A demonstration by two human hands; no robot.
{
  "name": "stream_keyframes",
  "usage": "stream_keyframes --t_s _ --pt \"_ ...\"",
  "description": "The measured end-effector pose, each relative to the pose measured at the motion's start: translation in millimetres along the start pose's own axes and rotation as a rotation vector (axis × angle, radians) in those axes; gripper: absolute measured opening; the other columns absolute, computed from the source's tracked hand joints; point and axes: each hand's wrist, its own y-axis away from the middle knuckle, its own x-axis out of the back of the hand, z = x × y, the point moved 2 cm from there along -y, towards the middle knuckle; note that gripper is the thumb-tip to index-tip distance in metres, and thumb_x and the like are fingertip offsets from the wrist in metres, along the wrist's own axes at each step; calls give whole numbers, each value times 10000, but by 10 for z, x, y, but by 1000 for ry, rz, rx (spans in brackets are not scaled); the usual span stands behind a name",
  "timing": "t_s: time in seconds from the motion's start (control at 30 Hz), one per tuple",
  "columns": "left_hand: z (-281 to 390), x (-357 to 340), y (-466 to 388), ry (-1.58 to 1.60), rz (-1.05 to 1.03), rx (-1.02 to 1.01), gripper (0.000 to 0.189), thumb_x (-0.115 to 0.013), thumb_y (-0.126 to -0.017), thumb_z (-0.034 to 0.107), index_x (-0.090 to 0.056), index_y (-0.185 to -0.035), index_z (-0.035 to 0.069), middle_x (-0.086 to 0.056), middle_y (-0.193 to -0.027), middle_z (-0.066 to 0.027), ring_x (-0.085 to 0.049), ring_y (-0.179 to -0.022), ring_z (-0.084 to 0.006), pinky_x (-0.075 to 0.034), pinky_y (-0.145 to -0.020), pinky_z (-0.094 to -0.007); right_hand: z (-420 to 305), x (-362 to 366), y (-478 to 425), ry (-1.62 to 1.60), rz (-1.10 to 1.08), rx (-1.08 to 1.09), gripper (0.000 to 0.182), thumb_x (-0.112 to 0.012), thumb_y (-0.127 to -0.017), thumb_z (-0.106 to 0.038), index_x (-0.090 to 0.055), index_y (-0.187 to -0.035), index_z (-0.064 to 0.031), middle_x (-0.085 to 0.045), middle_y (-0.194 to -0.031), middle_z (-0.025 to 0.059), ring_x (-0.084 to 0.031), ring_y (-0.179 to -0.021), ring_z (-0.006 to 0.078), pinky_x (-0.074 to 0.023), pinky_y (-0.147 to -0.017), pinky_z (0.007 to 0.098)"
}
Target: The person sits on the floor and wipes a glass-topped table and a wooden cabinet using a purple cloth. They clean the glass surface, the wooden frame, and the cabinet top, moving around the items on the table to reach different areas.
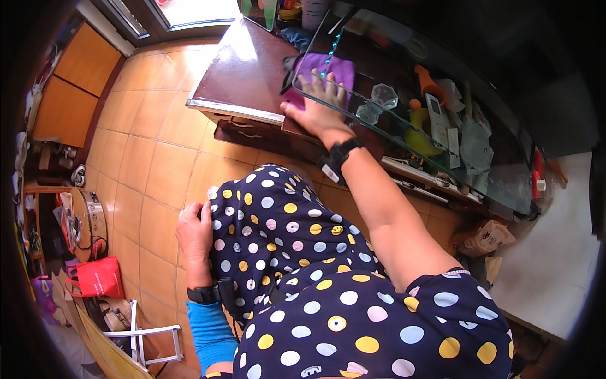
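My right hand (319, 106) reaches out over a dark wooden cabinet top (251, 78), its fingers spread on a purple cloth (338, 66). The fingers show through the corner of a glass shelf (343, 111), and the palm lies outside its edge. A strand of teal beads (334, 47) runs down just past the fingertips. My left hand (195, 227) is low beside the polka-dot dress (293, 232), fingers curled against the fabric. Whether it pinches anything is hidden. Both wrists wear black straps.
Beneath the glass are a faceted clear ornament (383, 96), a white remote control (435, 118) and an orange object (428, 83). A drawer front (246, 132) juts out below the top. Leftward stand a red bag (99, 277), a white folding frame (135, 334) and a round wooden-sided object (87, 225).
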Motion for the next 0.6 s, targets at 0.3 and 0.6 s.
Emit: stream_keyframes --t_s 0.3,0.6 --pt "83 -77 52 -43 34 -75 313 -645 -968 343 -704 -861 55 -703 -889 -136 -657 -893 -348 -522 -776 -453 294 453 795 -106 -157 362 616 -706 -894 -432 -542 -1454 -234 -400 -1620 60 -320 -1500 367 -257 -1217 520" --pt "40 -30 113 -96 73 -64 316 -640 -965 361 -711 -867 69 -709 -913 -121 -659 -920 -341 -527 -797 -454 1030 936 1344 -164 -284 488 631 -711 -892 -342 -507 -1484 -257 -413 -1617 11 -338 -1500 338 -296 -1209 480"
